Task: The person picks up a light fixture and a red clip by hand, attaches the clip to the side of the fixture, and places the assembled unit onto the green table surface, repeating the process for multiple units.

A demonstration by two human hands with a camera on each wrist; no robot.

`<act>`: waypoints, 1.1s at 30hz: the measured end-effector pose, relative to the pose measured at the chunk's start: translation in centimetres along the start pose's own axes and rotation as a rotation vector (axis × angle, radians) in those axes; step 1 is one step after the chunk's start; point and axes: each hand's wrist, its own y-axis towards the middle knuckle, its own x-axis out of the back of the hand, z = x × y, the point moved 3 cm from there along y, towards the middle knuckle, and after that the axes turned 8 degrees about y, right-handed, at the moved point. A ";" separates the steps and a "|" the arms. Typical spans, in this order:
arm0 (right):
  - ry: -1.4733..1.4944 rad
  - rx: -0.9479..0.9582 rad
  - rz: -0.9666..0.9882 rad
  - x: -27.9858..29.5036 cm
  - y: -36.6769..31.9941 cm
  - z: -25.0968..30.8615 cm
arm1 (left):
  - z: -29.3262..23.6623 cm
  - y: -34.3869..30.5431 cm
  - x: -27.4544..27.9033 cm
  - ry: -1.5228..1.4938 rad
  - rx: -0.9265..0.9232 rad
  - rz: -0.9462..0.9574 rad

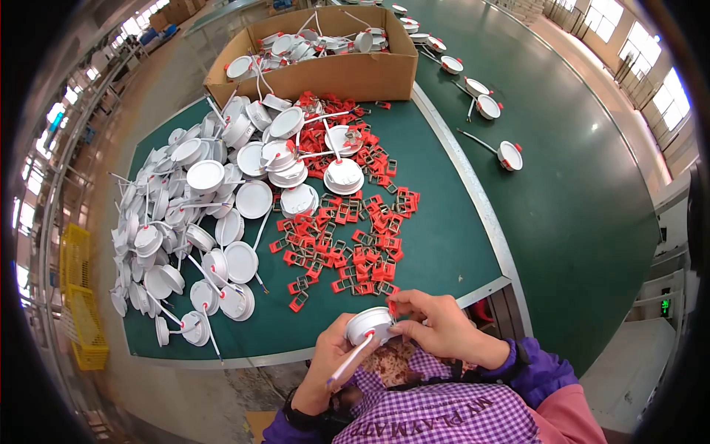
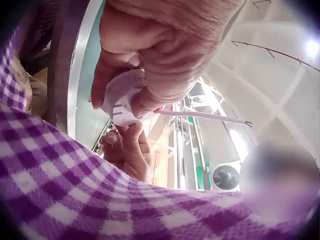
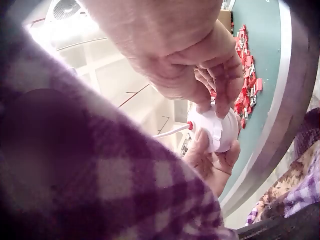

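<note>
A white round downlight [image 1: 366, 323] with a white cable is in my left hand [image 1: 325, 359], whose fingers and thumb grip its rim. The cable leaves through a red grommet and hangs toward me. At the far side of the light, my right hand [image 1: 442, 325] pinches a small red clip [image 1: 392, 305] against the housing wall. In the right wrist view, the fingertips lie right at a slot on the white housing [image 3: 215, 132], and the clip is mostly hidden. The left wrist view shows the downlight [image 2: 120, 102] with slots in its side.
On the green table lies a heap of white downlights [image 1: 185, 200] to the left. Red clips with metal springs [image 1: 355, 244] are scattered beside it. A cardboard box [image 1: 318, 78] of lights stands at the back. Beyond a metal edge [image 1: 473, 200], a green conveyor [image 1: 562, 185] carries several lights.
</note>
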 end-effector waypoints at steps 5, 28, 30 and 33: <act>0.008 -0.034 0.074 1.0 1.6 -0.7 | 0.6 0.6 0.7 -0.024 0.024 -0.001; -0.900 0.226 -0.041 3.2 9.0 0.1 | 0.8 2.0 3.0 -0.605 -0.029 0.000; -0.958 0.246 -0.024 3.2 8.8 0.4 | 1.2 2.5 3.2 -0.501 -0.037 0.003; -0.995 0.312 -0.071 3.4 8.3 -0.1 | 1.5 2.7 3.5 -0.348 -0.044 -0.010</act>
